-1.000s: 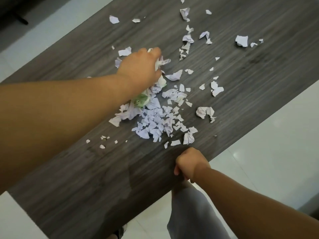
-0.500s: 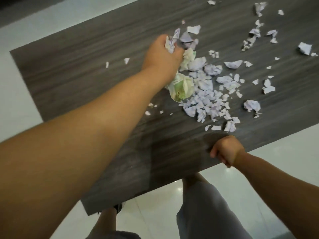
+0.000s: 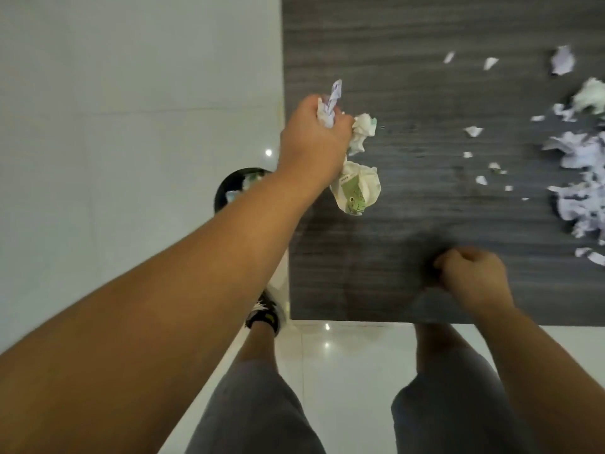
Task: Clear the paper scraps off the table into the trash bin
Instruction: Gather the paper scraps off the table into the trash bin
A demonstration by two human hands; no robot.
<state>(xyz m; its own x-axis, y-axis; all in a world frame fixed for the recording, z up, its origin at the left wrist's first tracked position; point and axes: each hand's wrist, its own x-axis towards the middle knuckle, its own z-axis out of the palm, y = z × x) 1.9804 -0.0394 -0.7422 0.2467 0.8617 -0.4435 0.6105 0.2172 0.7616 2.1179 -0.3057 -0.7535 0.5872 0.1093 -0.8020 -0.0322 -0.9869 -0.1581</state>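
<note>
The left hand [image 3: 312, 144] is positioned at the left edge of the table [image 3: 409, 44], partly over the floor [image 3: 114, 93]. Its fingers are clamped on a bundle of paper scraps. One twisted white strip [image 3: 332, 101] protrudes upward out of the fist. A crumpled white wad [image 3: 361, 132] projects from the right side of the fist. A larger crumpled piece with green print [image 3: 357, 190] hangs below the hand, above the table surface.

The right hand [image 3: 471, 278] is located near the front edge of the table. Its fingers are curled together into a loose fist. Whether this fist contains any paper cannot be determined, as the palm faces away from the camera.

The remaining loose scraps [image 3: 579, 165] lie on the right portion of the table, well apart from the left hand. The main pile extends to the right border of the view. Several small fragments are scattered between the pile and the table centre. Motion blur reduces detail on these pieces.

The trash bin [image 3: 229, 188] is a dark round container standing on the floor, left of the table and directly below the left forearm. The forearm covers part of its rim. Pale scraps are visible inside the bin.

The person stands at the front left corner of the table in grey shorts [image 3: 255, 411]. One dark shoe [image 3: 265, 314] is visible beside the table corner.
</note>
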